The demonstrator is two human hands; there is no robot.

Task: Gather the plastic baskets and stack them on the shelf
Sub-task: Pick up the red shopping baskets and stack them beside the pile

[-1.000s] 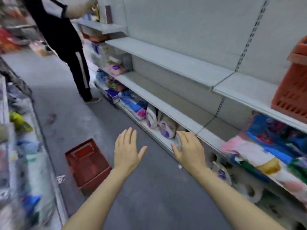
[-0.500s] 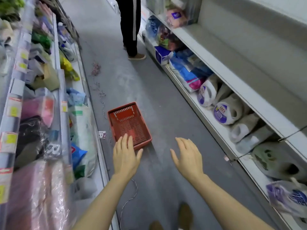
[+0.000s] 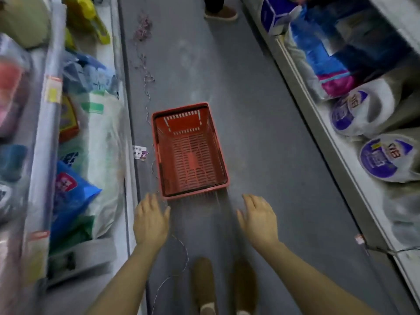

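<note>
Two runs of shelving flank a grey floor [image 3: 261, 105] that fills the middle of the view. The left shelf [image 3: 127, 123] is packed with bagged goods, blurred, among them a blue bag [image 3: 70, 189] and a yellow pack [image 3: 88, 17] farther up. The right shelf [image 3: 318, 114] holds blue packs [image 3: 322, 53] and, nearer, paper rolls [image 3: 384, 160] in wrap lying on their sides with round purple labels facing the aisle.

On the floor between the shelves, closer to the left one, sits a red basket [image 3: 189, 151], upright, open side up, with nothing in it. Its slotted bottom and walls show clearly, and its long side runs along the aisle. A thin string [image 3: 179, 253] trails across the floor by its left side and down toward the viewer, and a small paper scrap [image 3: 139, 152] lies just beside the basket's left wall.

Both arms reach forward and down. The left hand [image 3: 151, 220] is spread, palm down, just short of the basket's near left corner and not touching it. The right hand [image 3: 259, 220] is likewise spread, palm down, apart from the near right corner. Neither holds anything.

Below the hands the person's two brown shoes [image 3: 203, 283] stand on the floor. At the top edge, another person's shoe [image 3: 221, 13] shows in the aisle.
</note>
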